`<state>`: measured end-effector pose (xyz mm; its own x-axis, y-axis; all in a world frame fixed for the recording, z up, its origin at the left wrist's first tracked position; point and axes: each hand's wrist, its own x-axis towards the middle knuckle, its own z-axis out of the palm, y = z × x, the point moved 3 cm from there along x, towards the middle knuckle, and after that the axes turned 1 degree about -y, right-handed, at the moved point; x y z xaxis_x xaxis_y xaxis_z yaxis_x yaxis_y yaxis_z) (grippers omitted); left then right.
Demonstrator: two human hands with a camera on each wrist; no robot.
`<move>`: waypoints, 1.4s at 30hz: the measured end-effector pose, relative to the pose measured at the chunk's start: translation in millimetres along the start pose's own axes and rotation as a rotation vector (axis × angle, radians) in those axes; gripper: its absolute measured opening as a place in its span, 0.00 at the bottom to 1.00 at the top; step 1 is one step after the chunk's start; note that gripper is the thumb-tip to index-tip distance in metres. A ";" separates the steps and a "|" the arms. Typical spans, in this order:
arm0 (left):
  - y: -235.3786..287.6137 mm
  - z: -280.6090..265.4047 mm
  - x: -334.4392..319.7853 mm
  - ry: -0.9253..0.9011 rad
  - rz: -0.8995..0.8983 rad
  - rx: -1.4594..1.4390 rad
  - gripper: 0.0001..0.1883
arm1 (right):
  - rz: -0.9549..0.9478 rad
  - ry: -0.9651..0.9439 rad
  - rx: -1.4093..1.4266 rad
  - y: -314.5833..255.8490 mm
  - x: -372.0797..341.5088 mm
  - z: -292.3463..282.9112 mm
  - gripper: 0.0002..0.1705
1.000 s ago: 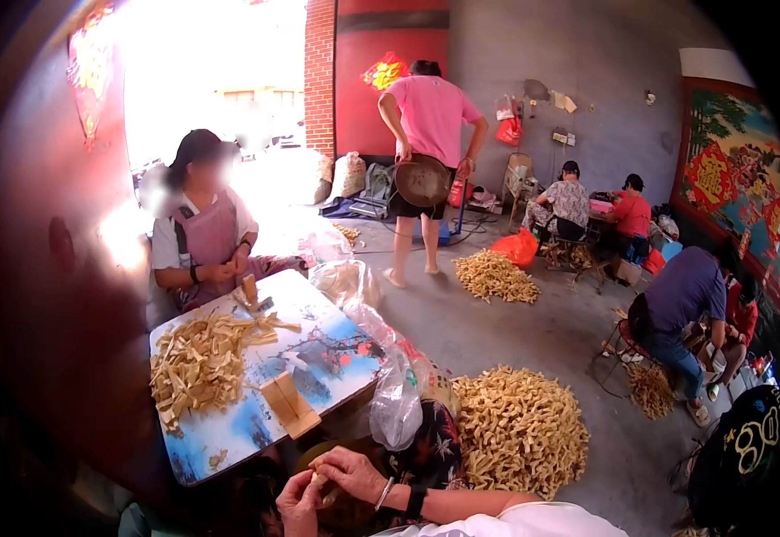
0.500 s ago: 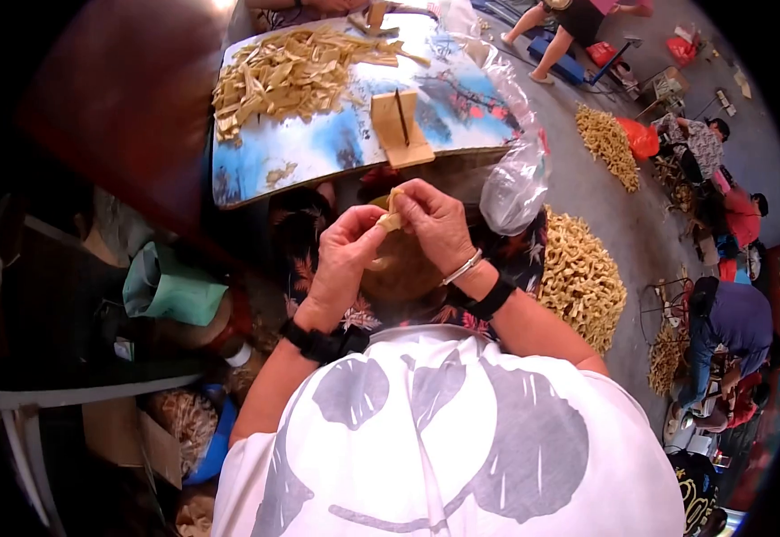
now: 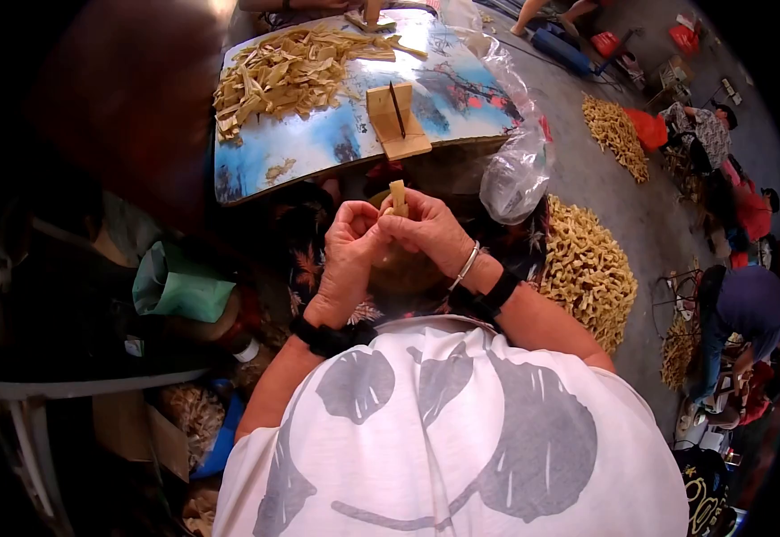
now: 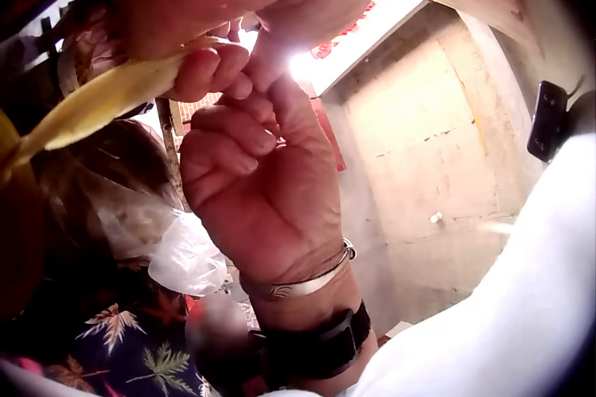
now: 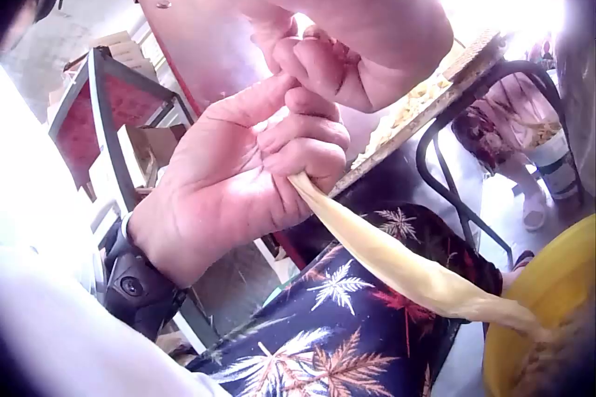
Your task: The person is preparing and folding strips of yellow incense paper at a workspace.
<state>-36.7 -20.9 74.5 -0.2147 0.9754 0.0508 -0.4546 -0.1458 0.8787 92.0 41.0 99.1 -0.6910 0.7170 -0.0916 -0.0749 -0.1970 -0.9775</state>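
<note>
Both hands meet over the lap, working on one pale yellow strip (image 3: 398, 195). My left hand (image 3: 347, 259) pinches it with curled fingers; in the right wrist view the long tail of the strip (image 5: 400, 262) hangs below that hand towards a yellow bowl (image 5: 521, 309). My right hand (image 3: 433, 234), with a silver bangle (image 3: 465, 266) at its wrist, pinches the strip near its upper end, which sticks up above the fingertips. Thumbs and fingers of the two hands overlap, so the part of the strip between them is hidden.
Ahead stands a painted table (image 3: 318, 152) bearing a pile of flat strips (image 3: 296, 72) and a small wooden stand (image 3: 398, 121). A clear plastic bag (image 3: 515, 183) hangs at its right corner. A heap of short twisted pieces (image 3: 589, 268) lies on the floor to the right.
The head view has swung from the room down to the lap. Between my fingers, the strip has gone from a folded piece to one end standing upright, and the hands have drawn closer together.
</note>
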 end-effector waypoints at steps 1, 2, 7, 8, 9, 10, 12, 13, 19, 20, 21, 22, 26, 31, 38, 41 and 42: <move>0.0 2.0 -1.3 -0.013 -0.048 -0.003 0.08 | -0.029 0.047 -0.025 0.2 -1.3 -2.5 0.10; 2.3 3.4 -3.3 -0.025 -0.097 -0.005 0.08 | -0.057 0.093 -0.048 1.2 -2.0 -4.3 0.09; -0.9 9.0 -8.2 -0.046 -0.220 0.122 0.08 | -0.062 0.211 -0.124 7.3 -7.3 -30.4 0.07; -1.0 15.0 -8.3 -0.032 -0.212 0.194 0.08 | -0.069 0.218 -0.110 8.0 -10.3 -32.1 0.07; -0.4 19.9 -7.9 -0.017 -0.204 0.266 0.08 | -0.076 0.225 -0.096 8.1 -12.0 -34.7 0.07; 0.6 23.4 -7.1 -0.016 -0.199 0.326 0.07 | -0.035 0.216 -0.065 7.6 -13.2 -38.2 0.07; 3.6 28.1 -6.3 -0.046 -0.173 0.383 0.07 | 0.049 0.196 -0.001 6.1 -17.7 -44.8 0.06; 5.4 29.6 -6.9 -0.058 -0.161 0.411 0.08 | 0.039 0.180 0.070 6.3 -19.1 -47.0 0.05; 9.0 37.2 7.9 -0.060 -0.212 0.471 0.08 | 0.022 0.101 0.104 -0.2 -10.3 -63.9 0.07; 5.6 36.2 14.8 -0.087 -0.185 0.448 0.08 | 0.008 0.095 0.069 -6.0 -5.9 -66.2 0.08; 4.3 35.8 23.5 -0.098 -0.141 0.467 0.08 | 0.000 0.090 0.036 -10.6 -1.6 -68.0 0.09; 3.2 35.6 33.3 -0.109 -0.101 0.483 0.08 | -0.052 0.106 -0.032 -17.0 6.1 -71.8 0.11; 1.4 26.6 81.6 -0.054 0.221 0.793 0.07 | -0.179 0.228 -0.066 -34.4 47.3 -90.8 0.13; 26.4 22.0 143.2 0.059 0.339 1.042 0.08 | -0.372 0.399 -0.417 -44.8 96.8 -105.5 0.10; 24.0 6.4 192.2 0.082 0.304 1.067 0.11 | -0.502 0.519 -0.678 -35.8 146.4 -119.8 0.09; 10.4 -1.5 202.2 0.080 0.288 1.014 0.11 | -0.447 0.522 -0.893 -39.9 148.5 -116.0 0.09; 7.6 -2.0 202.1 0.077 0.280 0.993 0.11 | -0.405 0.514 -0.971 -40.4 146.3 -113.7 0.10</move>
<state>-85.3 174.8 90.5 -0.2740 0.9091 0.3138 0.5306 -0.1293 0.8377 75.6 229.9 103.6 -0.3537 0.8402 0.4111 0.5111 0.5417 -0.6674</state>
